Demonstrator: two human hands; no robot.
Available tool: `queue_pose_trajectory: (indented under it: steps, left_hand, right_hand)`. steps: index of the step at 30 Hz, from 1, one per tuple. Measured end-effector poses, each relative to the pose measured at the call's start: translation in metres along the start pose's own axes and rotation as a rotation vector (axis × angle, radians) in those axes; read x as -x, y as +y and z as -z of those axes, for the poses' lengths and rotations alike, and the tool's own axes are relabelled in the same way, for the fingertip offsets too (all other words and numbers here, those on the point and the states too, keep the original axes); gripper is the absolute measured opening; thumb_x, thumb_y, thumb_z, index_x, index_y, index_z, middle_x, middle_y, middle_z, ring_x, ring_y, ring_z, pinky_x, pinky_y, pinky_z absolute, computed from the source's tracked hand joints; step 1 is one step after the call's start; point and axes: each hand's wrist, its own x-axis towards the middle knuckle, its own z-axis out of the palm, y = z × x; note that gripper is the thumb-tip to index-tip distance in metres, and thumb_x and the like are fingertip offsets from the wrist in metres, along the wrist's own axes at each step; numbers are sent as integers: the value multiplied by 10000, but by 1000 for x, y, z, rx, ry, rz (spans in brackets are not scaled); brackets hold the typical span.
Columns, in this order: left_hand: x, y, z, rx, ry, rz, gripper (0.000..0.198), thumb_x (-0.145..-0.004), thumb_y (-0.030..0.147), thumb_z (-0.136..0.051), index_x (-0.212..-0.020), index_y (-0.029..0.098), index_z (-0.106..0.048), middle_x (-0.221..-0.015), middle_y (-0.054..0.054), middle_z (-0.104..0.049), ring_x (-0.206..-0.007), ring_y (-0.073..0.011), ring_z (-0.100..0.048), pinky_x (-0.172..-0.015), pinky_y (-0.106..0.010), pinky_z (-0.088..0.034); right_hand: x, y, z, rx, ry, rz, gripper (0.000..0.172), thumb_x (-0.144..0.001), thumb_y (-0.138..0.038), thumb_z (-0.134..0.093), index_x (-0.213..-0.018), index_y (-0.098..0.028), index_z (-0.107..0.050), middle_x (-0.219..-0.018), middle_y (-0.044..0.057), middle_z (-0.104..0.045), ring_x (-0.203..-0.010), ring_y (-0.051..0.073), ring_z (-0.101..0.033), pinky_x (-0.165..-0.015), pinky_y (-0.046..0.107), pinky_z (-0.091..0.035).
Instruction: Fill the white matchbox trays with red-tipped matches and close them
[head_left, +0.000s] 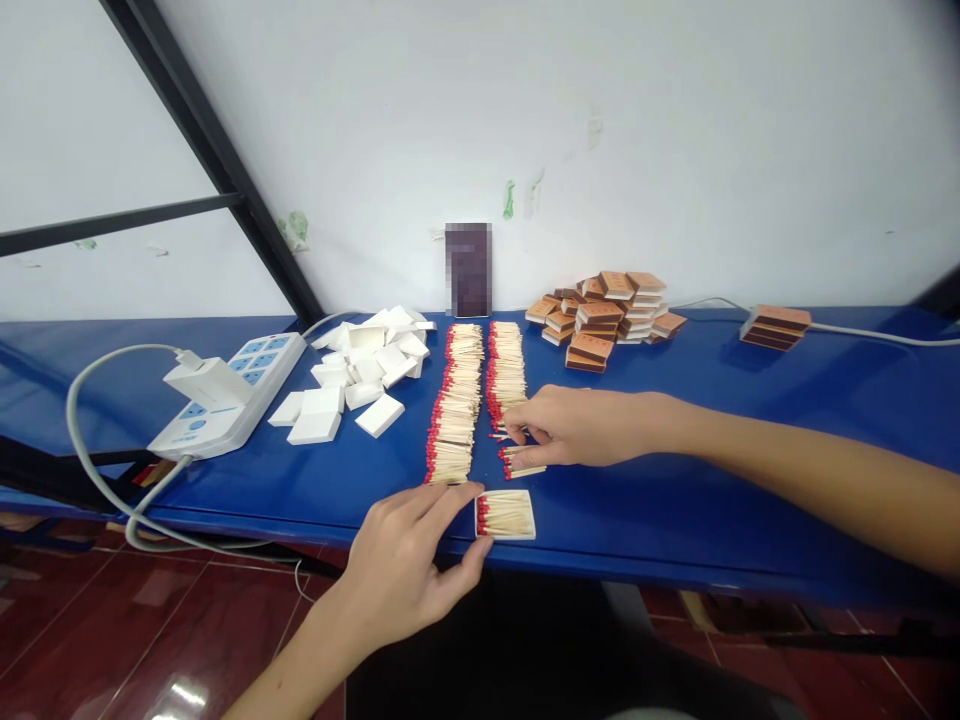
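Near the front edge of the blue table, a white matchbox tray (pixel 531 515) holds red-tipped matches (pixel 504 514). My left hand (pixel 420 555) grips the tray's left end between thumb and fingers. Beyond it, two long rows of matches run toward the wall, a left row (pixel 455 410) and a right row (pixel 508 362). My right hand (pixel 566 425) is at the near end of the right row, its thumb and fingertips closed down on matches there. How many it pinches is hidden.
White trays (pixel 367 360) lie heaped at the left, beside a power strip (pixel 232 400) with looping cables. Brown matchboxes (pixel 600 315) are piled at the back right, with a small stack (pixel 776 327) farther right. A dark pixelated rectangle (pixel 469 270) stands at the wall.
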Motion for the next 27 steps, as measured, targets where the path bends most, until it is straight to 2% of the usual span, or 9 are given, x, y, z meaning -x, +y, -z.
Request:
queue_pose_trajectory:
  steps: [9, 19, 23, 27]
  left_hand:
    - [1, 0, 0, -4, 5, 1, 305, -911, 277, -611, -1193, 162, -622, -936, -70, -748, -655, -166, -671, -685, -297, -576]
    - [0, 1, 0, -4, 12, 1, 304, -909, 284, -605, -1188, 165, -628, -870, -58, -737, -662, -173, -682, -681, -292, -579]
    - [0, 1, 1, 2, 11, 1, 305, -911, 285, -604, -1192, 167, -629, -894, -61, -743, -659, -167, -681, -674, -283, -575]
    - [1, 1, 1, 1, 7, 5, 316, -908, 285, -614, -1200, 163, -627, -909, -65, -745, -671, -175, -687, -673, -290, -575]
  right_hand:
    - [0, 2, -1, 5, -7, -12, 291, -938, -483, -557, -874, -200, -537, -829, 17, -597, -693, 137, -493, -575, 260, -288]
    - [5, -10, 5, 31, -25, -48, 311, -867, -491, -655, -932, -203, -560, -859, 35, -614, -801, 185, -518, -583, 269, -282]
    - [4, -11, 1, 77, 1, -16, 228, -900, -408, -600, -833, -194, -558, -828, 32, -607, -751, 164, -509, -569, 269, -270]
    - [3, -8, -2, 88, 12, -1, 232, -907, -389, -580, -785, -194, -552, -792, 22, -601, -725, 156, -500, -573, 272, -265]
